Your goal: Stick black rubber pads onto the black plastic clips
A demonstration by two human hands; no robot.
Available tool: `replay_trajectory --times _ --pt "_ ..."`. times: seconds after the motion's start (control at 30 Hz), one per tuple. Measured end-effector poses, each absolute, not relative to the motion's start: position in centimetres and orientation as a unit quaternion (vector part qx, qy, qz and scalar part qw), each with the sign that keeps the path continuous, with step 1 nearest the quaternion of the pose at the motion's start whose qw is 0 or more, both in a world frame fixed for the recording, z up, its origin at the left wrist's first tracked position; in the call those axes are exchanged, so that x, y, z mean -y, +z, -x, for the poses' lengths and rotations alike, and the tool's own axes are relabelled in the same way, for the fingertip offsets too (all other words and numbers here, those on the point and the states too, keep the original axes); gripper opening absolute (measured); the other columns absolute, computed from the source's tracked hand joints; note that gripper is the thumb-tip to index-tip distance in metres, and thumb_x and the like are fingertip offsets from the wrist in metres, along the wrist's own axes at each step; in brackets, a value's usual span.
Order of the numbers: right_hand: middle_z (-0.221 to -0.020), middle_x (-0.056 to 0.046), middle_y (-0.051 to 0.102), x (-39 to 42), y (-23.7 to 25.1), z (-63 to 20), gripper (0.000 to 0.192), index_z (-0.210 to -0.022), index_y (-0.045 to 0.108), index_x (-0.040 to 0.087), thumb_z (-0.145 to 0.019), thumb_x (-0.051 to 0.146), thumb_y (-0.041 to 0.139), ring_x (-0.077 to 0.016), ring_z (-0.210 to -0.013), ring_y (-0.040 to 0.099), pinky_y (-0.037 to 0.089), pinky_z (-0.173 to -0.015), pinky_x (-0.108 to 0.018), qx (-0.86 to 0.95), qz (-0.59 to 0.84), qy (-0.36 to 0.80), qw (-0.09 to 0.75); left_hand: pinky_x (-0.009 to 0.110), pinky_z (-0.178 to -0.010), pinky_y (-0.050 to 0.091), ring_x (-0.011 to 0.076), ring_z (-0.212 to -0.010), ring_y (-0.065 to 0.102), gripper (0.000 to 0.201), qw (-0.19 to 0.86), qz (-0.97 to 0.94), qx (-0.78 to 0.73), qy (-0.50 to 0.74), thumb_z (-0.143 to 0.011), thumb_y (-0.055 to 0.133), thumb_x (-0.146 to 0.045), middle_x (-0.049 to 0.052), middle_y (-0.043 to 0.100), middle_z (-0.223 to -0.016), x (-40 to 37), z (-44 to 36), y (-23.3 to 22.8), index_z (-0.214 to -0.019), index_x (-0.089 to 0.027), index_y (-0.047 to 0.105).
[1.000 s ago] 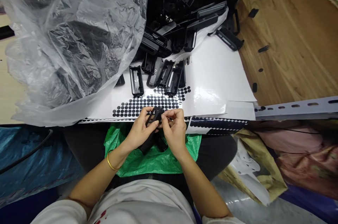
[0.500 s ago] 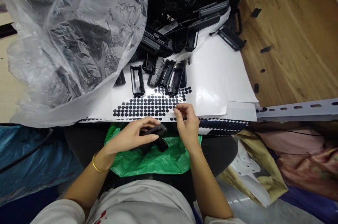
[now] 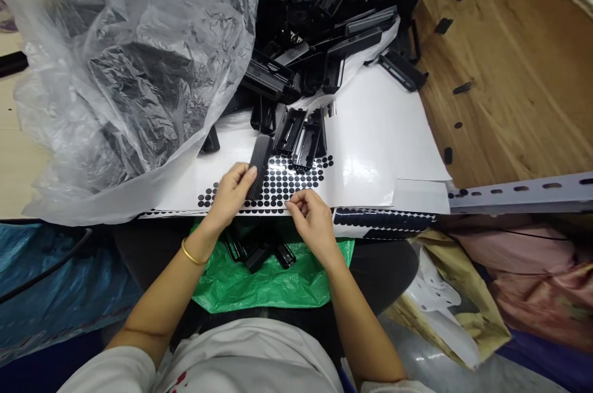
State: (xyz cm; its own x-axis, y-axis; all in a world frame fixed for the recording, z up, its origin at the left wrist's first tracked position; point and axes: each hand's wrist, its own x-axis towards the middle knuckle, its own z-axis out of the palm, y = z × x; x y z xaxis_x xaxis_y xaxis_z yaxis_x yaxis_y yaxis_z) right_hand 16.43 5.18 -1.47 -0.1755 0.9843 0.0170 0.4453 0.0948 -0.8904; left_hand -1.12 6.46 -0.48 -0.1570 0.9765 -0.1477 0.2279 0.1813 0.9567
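Note:
My left hand (image 3: pixel 231 192) grips a long black plastic casing (image 3: pixel 259 167) by its lower side, its ribbed, carbon-look face turned up. The casing is held over a white sheet (image 3: pixel 365 164) of round black stickers (image 3: pixel 282 181) and covers part of them. At the sheet's front edge, my right hand (image 3: pixel 311 220) has thumb and forefinger pinched together; whatever may be between the tips is too small to make out. Several similar black casings (image 3: pixel 306 144) lie just beyond the stickers. Below the table edge, a green bag (image 3: pixel 264 291) on the lap holds several black casings (image 3: pixel 285 255).
A large heap of black casings (image 3: pixel 333 4) fills the back, beside crumpled clear plastic (image 3: pixel 152 71) on the left. At right, a wooden board (image 3: pixel 504 84) bears scattered black bits, with a slotted metal rail (image 3: pixel 523 190) along its front. A brown bag (image 3: pixel 482 319) stands lower right.
My left hand has let the earlier black casing go over the green bag and moved up, taking another casing from the sheet. My right hand has shifted slightly left and down, still pinched.

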Motion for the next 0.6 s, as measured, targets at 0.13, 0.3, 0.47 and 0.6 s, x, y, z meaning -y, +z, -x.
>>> replay_trajectory --times 0.13,0.3,0.47,0.6 --pt "-0.070 0.002 0.053 -4.8 -0.9 -15.7 0.012 -0.076 0.052 0.022 -0.082 0.031 0.055 -0.0122 -0.062 0.049 0.044 -0.058 -0.026 0.528 0.514 0.526 0.424 0.025 -0.066 0.047 0.0115 -0.067 0.057 0.027 0.673 -0.287 -0.486 0.478 -0.082 0.057 -0.045 0.000 0.061 -0.076 -3.3 -1.4 -1.2 -0.086 -0.018 0.056" --pt "-0.069 0.003 0.049 -4.5 -0.7 -14.8 0.016 -0.077 0.051 0.022 -0.082 0.036 0.056 -0.0119 -0.060 0.050 0.047 -0.053 -0.025 0.472 0.509 0.574 0.435 0.024 -0.069 0.051 0.0106 -0.070 0.060 0.025 0.741 -0.195 -0.426 0.481 -0.078 0.066 -0.039 0.000 0.064 -0.078 -2.1 -2.3 -0.8 -0.086 -0.017 0.058" --pt "-0.067 0.003 0.048 -4.2 -0.7 -14.6 0.016 -0.076 0.052 0.022 -0.082 0.036 0.056 -0.0110 -0.057 0.045 0.044 -0.051 -0.023 0.487 0.515 0.552 0.440 0.019 -0.062 0.049 0.0096 -0.070 0.060 0.025 0.737 -0.183 -0.431 0.488 -0.077 0.067 -0.039 0.000 0.064 -0.077 -1.9 -2.3 -0.5 -0.085 -0.017 0.058" --pt "-0.067 0.003 0.048 -3.9 -0.5 -14.6 0.019 -0.076 0.053 0.021 -0.082 0.039 0.057 -0.0110 -0.058 0.046 0.044 -0.052 -0.023 0.471 0.508 0.567 0.446 0.021 -0.064 0.049 0.0103 -0.069 0.060 0.025 0.736 -0.167 -0.435 0.490 -0.077 0.067 -0.038 0.000 0.064 -0.077 -1.9 -2.5 -0.4 -0.086 -0.017 0.058"
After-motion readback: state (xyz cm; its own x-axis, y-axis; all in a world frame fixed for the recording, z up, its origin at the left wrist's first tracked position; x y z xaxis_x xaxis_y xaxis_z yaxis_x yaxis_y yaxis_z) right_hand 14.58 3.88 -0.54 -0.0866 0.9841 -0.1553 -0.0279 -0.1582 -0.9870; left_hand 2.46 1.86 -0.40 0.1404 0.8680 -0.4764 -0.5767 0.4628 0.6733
